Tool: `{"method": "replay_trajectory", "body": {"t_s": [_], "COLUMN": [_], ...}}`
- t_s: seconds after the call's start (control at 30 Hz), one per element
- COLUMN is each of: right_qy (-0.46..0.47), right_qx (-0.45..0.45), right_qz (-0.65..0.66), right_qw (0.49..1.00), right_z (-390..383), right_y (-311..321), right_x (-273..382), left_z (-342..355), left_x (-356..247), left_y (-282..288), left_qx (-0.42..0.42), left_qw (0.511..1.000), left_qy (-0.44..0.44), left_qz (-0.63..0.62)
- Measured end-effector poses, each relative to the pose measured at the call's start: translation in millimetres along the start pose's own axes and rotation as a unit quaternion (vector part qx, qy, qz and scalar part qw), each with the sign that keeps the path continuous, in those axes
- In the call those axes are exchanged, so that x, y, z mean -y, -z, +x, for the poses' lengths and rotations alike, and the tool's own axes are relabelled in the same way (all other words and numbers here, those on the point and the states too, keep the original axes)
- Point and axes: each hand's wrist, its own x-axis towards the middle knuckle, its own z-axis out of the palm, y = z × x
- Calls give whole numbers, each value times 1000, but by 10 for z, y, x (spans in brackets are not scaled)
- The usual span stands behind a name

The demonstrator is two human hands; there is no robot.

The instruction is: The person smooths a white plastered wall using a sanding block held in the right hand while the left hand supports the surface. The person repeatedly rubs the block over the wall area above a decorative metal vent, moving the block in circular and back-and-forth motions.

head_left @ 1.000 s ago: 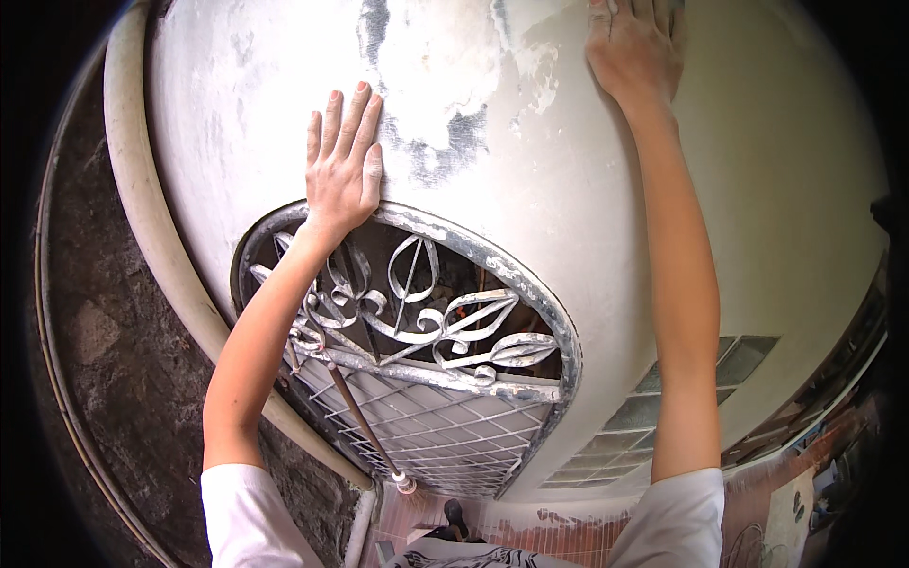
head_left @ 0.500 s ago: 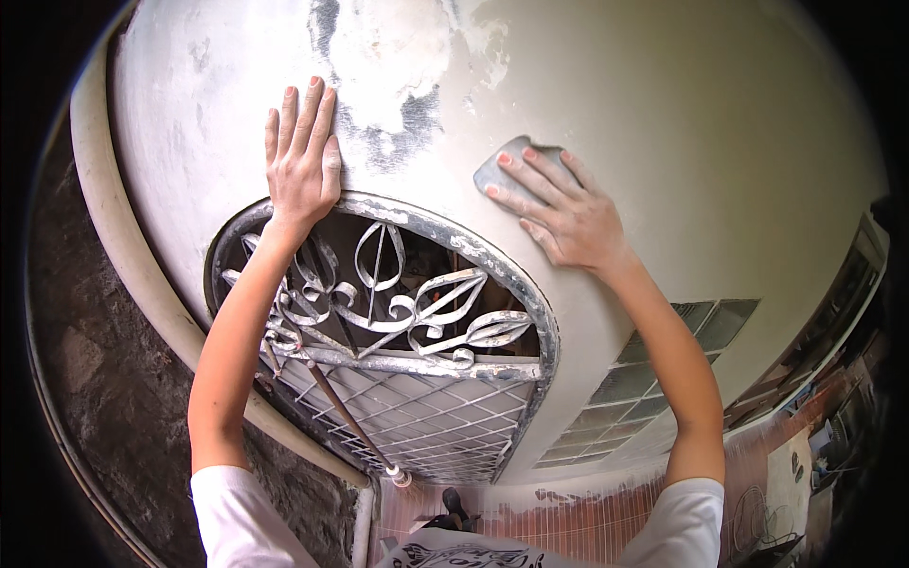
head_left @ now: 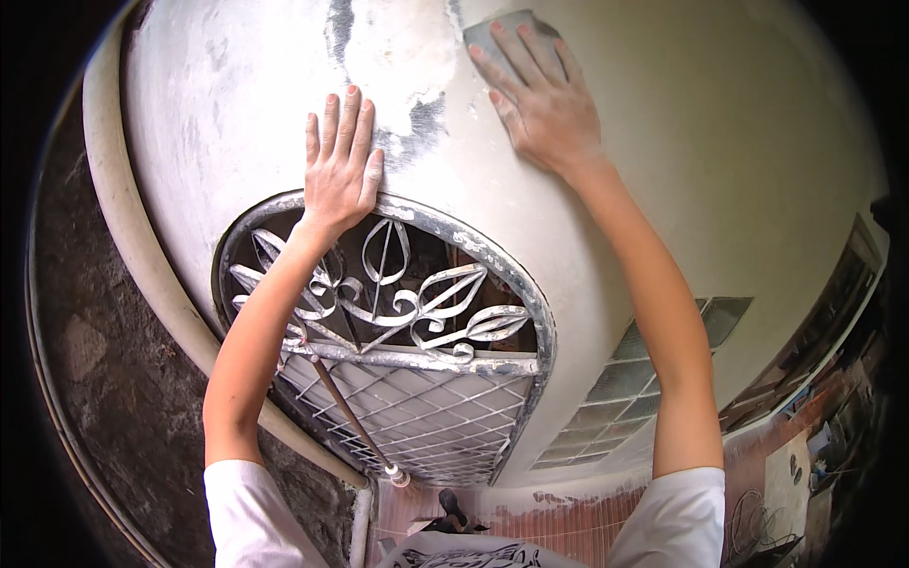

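My left hand [head_left: 340, 173] lies flat on the white wall [head_left: 213, 95] just over an arched opening, fingers stretched out and dusty. Higher and to the right, my right hand [head_left: 544, 109] presses a grey sheet [head_left: 497, 38] against the wall, its fingers spread over it. Patchy grey and white marks show on the surface between and above my hands. Below them, the arch holds a scrolled metal grille [head_left: 398, 303] with flaking white paint above a lattice [head_left: 445, 421]. A long wooden pole [head_left: 346, 402] with a pale end leans across the lattice.
A curved pale pipe [head_left: 128, 199] runs down the left beside a dark, rough wall [head_left: 104, 350]. A glass-block panel [head_left: 625, 398] and a dark window [head_left: 805, 341] are at right. Below lie red-brown flooring [head_left: 587, 530], coiled cable [head_left: 753, 521] and clutter at lower right.
My right hand swept down from high on the wall half a second ago and is now higher again with the sheet. My left hand shifted slightly right over the arch, still flat.
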Motion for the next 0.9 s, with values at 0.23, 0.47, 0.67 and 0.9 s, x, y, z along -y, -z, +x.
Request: {"method": "replay_trajectory", "body": {"t_s": [0.23, 0.47, 0.67, 0.9], "right_qy": [147, 64, -150, -167], "right_qx": [187, 134, 51, 11], "right_qz": [63, 39, -34, -43], "right_qw": [969, 988, 987, 985], "right_z": [-1386, -2155, -1611, -702], "right_y": [268, 490, 479, 212], "right_x": [269, -28, -457, -253], "left_z": [351, 767, 1029, 1393], "left_x": [-397, -709, -744, -650], "left_y": [88, 10, -96, -107], "left_qx": [118, 127, 38, -38], "left_qw": [969, 938, 967, 989], "left_qy": [-215, -322, -251, -123], "left_qz": [-1, -28, -18, 78]}}
